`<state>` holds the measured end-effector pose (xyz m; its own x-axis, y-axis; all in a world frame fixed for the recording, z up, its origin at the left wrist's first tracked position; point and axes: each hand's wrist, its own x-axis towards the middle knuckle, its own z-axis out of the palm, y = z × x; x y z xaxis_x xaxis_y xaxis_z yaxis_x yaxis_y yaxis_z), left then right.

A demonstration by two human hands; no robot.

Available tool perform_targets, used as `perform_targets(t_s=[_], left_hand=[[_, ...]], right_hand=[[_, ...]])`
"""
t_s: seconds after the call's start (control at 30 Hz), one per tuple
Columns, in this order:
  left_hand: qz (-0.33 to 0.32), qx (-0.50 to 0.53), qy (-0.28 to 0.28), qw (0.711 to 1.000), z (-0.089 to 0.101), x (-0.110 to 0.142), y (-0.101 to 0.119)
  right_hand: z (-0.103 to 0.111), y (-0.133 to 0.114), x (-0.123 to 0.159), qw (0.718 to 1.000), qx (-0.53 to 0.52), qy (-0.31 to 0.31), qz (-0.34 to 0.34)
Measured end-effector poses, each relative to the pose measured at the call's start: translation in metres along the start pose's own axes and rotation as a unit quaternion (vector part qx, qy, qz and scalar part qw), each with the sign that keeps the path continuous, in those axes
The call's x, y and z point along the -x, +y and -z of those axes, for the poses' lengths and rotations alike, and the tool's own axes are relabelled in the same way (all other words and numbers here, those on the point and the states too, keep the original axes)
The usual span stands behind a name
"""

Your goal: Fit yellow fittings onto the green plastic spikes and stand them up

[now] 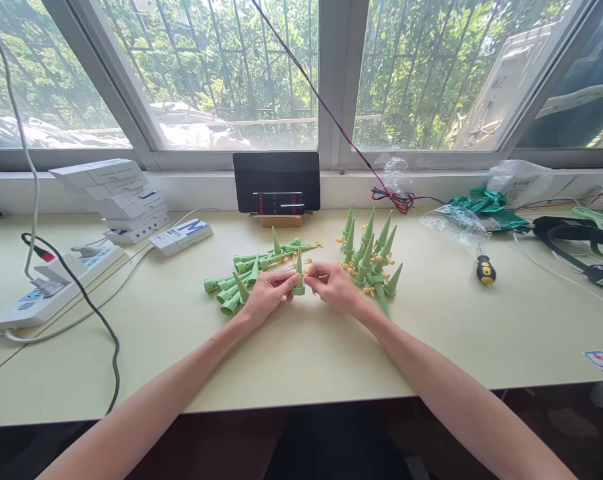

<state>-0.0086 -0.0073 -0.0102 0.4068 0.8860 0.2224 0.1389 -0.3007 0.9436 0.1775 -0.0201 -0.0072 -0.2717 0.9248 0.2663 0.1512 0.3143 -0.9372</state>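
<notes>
Between the thumb and fingers of my left hand is a green plastic watering spike, held upright with its tip pointing up. My right hand is closed in a pinch right beside the spike's collar; what its fingertips grip is hidden. Left of and behind my left hand lies a pile of loose green spikes, most on their sides. Small yellow valves are scattered behind the held spike. Right of my right hand stands a group of green spikes with yellow valves fitted at their collars.
A phone leans on a dark tablet at the back. To the left are stacked white boxes and a power strip with cables. A screwdriver, green plastic wrapping and a black headset lie right.
</notes>
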Motion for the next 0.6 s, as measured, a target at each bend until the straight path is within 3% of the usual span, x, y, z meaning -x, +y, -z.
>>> perform_targets(t_s=[0.27,0.6], left_hand=[[-0.046,-0.038,0.011,0.998,-0.0003,-0.0008,0.0019],[-0.019,-0.022,-0.001,1.000,0.0014,0.0000,-0.0004]], right_hand=[[0.0016,0.0007,0.0004,0.997,-0.058,-0.019,-0.050],[-0.0007,-0.0010,0.0005,1.000,0.006,0.005,0.006]])
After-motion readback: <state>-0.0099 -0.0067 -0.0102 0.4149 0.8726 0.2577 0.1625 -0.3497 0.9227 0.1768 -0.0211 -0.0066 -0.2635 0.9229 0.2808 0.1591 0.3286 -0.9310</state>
